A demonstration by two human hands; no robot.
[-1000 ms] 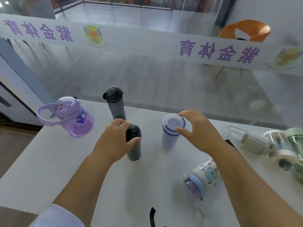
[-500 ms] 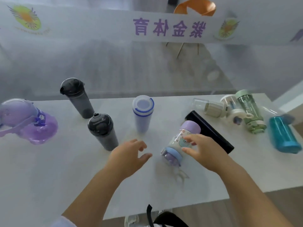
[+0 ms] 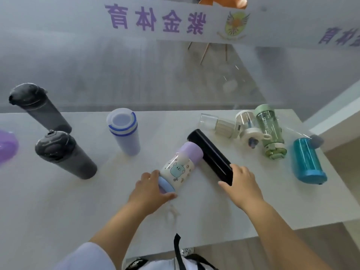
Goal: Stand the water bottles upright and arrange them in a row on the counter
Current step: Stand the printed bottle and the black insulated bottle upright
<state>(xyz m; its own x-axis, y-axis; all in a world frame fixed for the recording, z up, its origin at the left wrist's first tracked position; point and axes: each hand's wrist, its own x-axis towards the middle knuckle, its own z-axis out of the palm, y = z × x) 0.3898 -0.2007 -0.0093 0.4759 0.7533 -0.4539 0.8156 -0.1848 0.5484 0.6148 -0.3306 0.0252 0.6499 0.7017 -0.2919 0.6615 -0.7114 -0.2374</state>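
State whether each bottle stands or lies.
Far grey bottle: upright.
Near grey bottle: upright.
Striped bottle: upright.
Cartoon bottle: lying, gripped by left hand.
Black bottle: lying, gripped by right hand.
Clear bottle: lying.
Spouted bottle: lying.
Green bottle: lying.
Teal bottle: lying.
Purple bottle: cut off.

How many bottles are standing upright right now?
3: a dark grey bottle far left, a second grey bottle nearer, a white blue-ringed bottle mid-counter. A purple one, cut off at left, is unclear.

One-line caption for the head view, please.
Left hand grips the cartoon bottle by its blue end, right hand grips the near end of the black bottle lying on the white counter.
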